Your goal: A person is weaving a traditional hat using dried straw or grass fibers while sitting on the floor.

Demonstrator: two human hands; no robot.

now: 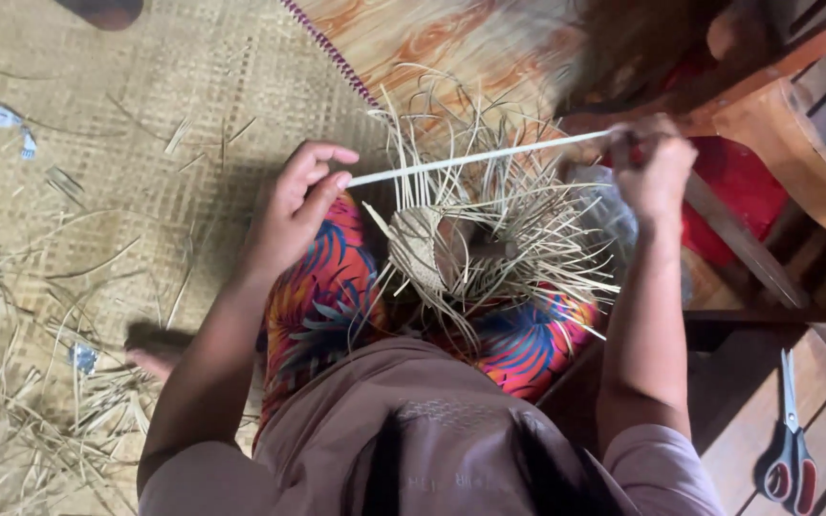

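Mid-frame, the left hand (303,196) and right hand (655,172) each pinch an end of a pale reed strip (480,158) — taut above the half-woven basket (451,253) in the lap — apparently smoothing it; weaving in needs steady tension.

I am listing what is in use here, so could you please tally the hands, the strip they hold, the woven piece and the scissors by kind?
Hands: 2, left hand and right hand
Pale strip held taut between them: 1
Half-woven piece on the lap: 1
Red-handled scissors on the wooden floor: 1
Total: 5
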